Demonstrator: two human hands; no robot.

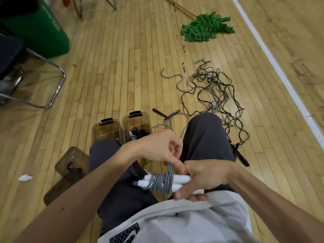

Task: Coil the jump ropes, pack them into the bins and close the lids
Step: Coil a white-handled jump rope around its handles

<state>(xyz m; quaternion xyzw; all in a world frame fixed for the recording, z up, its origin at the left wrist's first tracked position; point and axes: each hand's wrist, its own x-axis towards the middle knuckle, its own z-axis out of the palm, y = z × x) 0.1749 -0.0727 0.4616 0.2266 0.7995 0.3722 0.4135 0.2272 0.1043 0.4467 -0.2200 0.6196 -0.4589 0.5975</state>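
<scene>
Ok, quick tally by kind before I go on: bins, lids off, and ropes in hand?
Bins: 2, left bin and right bin, both open
Lids: 2, upper lid and lower lid, both off
Ropes in hand: 1, grey rope
Total: 5

left bin [105, 132] beside right bin [135, 122] | rope tangle [216, 88] right of bins | mop [206, 28] behind tangle

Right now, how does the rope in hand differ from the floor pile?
The grey jump rope is wound tight, right hand gripping it, left hand pinching its cord; the floor pile lies loose and tangled. It has white handles; the pile has black handles. Both sit outside the bins.
</scene>
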